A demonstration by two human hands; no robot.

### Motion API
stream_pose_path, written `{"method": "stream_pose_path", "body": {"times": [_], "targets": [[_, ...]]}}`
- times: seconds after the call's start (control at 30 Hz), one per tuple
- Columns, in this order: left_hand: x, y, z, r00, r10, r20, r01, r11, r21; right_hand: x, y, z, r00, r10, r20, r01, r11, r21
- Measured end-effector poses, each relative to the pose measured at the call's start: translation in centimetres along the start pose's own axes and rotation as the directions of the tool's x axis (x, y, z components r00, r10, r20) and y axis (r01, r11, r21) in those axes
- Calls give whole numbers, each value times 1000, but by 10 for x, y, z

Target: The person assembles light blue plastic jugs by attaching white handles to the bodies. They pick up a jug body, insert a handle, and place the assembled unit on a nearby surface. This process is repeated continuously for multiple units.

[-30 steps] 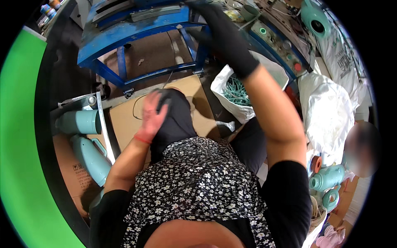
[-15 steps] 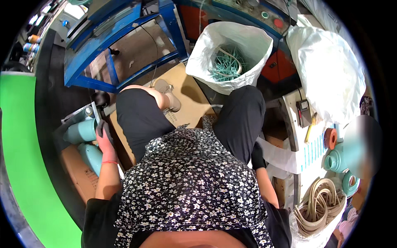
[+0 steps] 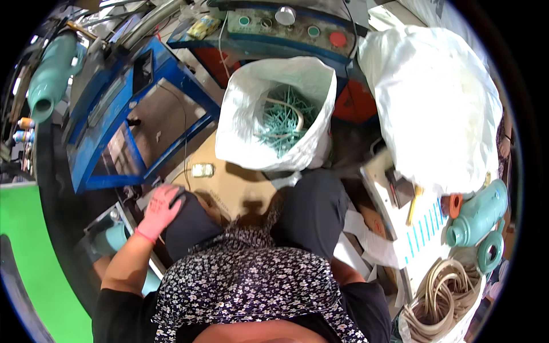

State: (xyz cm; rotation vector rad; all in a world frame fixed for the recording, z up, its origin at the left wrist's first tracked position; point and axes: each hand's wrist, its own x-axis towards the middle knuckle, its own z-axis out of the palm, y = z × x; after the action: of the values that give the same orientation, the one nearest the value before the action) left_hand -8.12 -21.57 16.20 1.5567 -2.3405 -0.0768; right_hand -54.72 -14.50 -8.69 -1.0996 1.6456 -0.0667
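The left grip [image 3: 163, 211], in a pink glove with dark tips, lies on the left knee [image 3: 191, 226]. Its fingers are a bit apart, and it holds nothing. The right grip is hidden beside the right leg [image 3: 311, 211], so I cannot tell what it does. Only a bit of the right forearm [image 3: 347, 273] shows.

Near the left grip, lower down, is a round teal tub [image 3: 114, 240], next to a straight metal rail [image 3: 139, 246]. What is in the tub is too hard to see.

In front of the knees stands a white sack [image 3: 240, 126] with its mouth wide open. In it are lots of thin, spiky green strips [image 3: 280, 137] and a bendy cream band [image 3: 299, 117]. By the right leg, further out, a white bag [image 3: 476, 311] is full of smooth cream loops [image 3: 449, 291]. Near it are a teal jug [image 3: 486, 208], a flat teal ring [image 3: 490, 252] and a little orange ring [image 3: 456, 204]. A big, shiny, crinkly white bundle [image 3: 434, 114] sits above them; its inside is hidden.

The apron [image 3: 246, 286] is black cloth with white flowers. Flat brown cardboard [image 3: 243, 194] lies on the floor, with a small yellowish packet [image 3: 202, 170] on it. A hard blue metal frame [image 3: 134, 143] stands further off.
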Motion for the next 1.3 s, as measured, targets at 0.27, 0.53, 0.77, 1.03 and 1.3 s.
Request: {"method": "stream_pose_path", "body": {"times": [0.27, 0.53, 0.77, 1.03, 1.3], "targets": [[-25, 55, -28, 999, -41, -19, 41, 999, -14, 9, -18, 6, 1000, -13, 3, 13, 998, -64], [-68, 70, -44, 997, -70, -27, 68, 995, -75, -3, -18, -4, 997, -72, -2, 71, 992, -102], [-109, 76, -23, 968, -97, -231, 109, 993, 40, -65, 20, -45, 981, -174, -91, 168, 983, -68], [-117, 92, -46, 884, -257, -391, 211, 965, -157, -258, -78, -164, 507, -553, -661, 621, 766, -165], [-76, 87, -21, 883, -280, -378, 279, 958, -58, -95, -339, -202, 276, -910, -311, 860, 378, -344]]}}
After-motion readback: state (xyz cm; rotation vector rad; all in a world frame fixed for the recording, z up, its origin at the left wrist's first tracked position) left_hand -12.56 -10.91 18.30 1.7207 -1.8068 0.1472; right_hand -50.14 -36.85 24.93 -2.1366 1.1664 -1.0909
